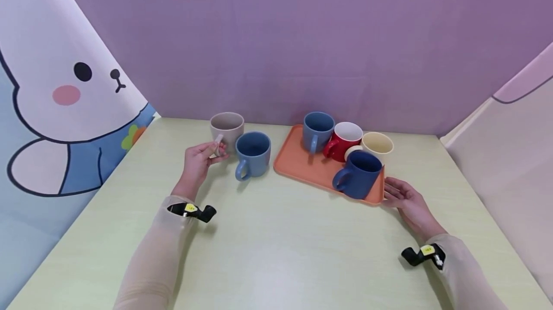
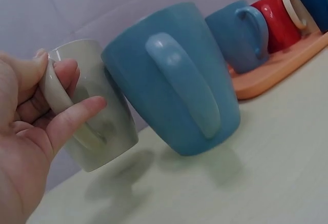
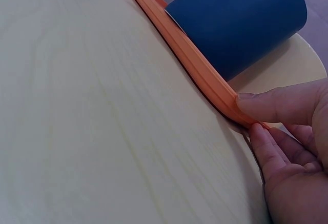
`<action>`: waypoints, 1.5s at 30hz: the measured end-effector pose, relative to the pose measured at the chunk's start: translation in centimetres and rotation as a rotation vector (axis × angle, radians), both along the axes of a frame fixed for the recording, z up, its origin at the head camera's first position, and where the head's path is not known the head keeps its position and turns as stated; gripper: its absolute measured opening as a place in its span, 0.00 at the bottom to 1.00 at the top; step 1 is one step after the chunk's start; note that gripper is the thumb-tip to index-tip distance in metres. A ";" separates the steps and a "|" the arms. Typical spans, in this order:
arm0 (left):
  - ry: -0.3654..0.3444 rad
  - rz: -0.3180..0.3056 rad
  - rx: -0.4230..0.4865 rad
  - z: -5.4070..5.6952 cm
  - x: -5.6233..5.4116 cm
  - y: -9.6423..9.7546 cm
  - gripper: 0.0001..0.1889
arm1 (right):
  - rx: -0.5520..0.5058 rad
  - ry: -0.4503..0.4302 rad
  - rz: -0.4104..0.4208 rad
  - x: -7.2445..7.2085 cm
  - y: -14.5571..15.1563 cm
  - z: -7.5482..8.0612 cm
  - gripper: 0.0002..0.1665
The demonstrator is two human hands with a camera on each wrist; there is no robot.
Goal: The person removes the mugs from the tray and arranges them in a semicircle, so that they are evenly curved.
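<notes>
My left hand (image 1: 199, 162) pinches the handle of a grey-beige mug (image 2: 105, 111) between thumb and fingers. A shadow lies under that mug in the left wrist view; whether its base touches the table I cannot tell. Close on its right is a light blue mug (image 1: 255, 156), upright, handle toward me. At the near right corner of an orange tray (image 1: 298, 167), my right hand (image 1: 410, 202) pinches the rim, with the thumb (image 3: 279, 103) on top. On the tray are another blue mug (image 1: 318, 132), a red mug (image 1: 347, 144), a cream mug (image 1: 380, 144) and a dark blue mug (image 1: 360, 178).
The pale wood-grain table (image 1: 276, 252) extends toward me. A purple backdrop (image 1: 276, 51) rises behind its far edge. A sheet with a cartoon animal (image 1: 65, 75) hangs on the left, and a pale sheet (image 1: 510, 156) on the right.
</notes>
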State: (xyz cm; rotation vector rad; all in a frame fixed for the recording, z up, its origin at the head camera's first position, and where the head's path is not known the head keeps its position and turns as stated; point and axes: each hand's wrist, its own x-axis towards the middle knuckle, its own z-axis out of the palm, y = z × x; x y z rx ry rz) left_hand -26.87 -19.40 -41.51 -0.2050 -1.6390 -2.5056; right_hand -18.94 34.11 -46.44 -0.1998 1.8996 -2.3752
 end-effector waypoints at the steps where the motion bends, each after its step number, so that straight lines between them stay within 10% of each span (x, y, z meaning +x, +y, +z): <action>1: -0.003 0.001 -0.002 -0.1 0.0 0.0 0.14 | 0.001 0.001 -0.001 0.0 0.0 0.0 0.34; 19: 0.011 -0.053 -0.013 -2.5 -0.6 -0.3 0.15 | -0.017 -0.010 -0.002 0.0 -0.1 0.0 0.35; 45: -0.170 -0.190 -0.090 -2.0 -0.7 -1.7 0.13 | 0.004 -0.028 -0.017 -0.1 0.0 0.1 0.35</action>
